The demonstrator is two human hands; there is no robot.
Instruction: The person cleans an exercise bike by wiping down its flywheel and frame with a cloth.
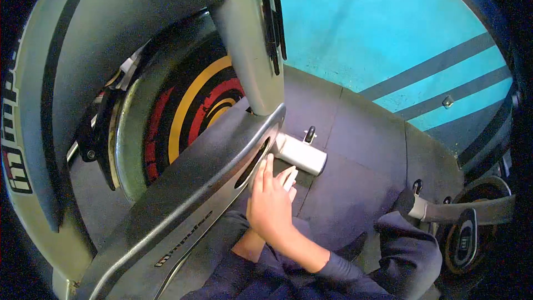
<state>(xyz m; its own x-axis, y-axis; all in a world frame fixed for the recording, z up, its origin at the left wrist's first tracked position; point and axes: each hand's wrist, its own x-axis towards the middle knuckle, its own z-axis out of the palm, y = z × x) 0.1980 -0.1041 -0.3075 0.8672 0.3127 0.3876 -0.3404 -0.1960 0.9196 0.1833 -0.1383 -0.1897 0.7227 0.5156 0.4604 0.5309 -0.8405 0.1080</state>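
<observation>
My right hand (270, 206) reaches in from the lower right, its back toward me and its fingers stretched out beside the frame of an exercise bike (208, 197). Behind it my left hand (285, 174) is mostly hidden; its wrist shows below, and fingertips show to the right. Those fingertips are closed around a small white object (290, 179), whose kind I cannot make out. A white foot bar (301, 154) of the bike stands just beyond my hands.
At the left, the bike's flywheel (191, 114) carries red and yellow rings. Dark floor tiles (363, 128) meet a turquoise floor (377, 22) with dark stripes. Another bike's base (466, 211) stands at the right, near a dark-trousered leg (408, 247).
</observation>
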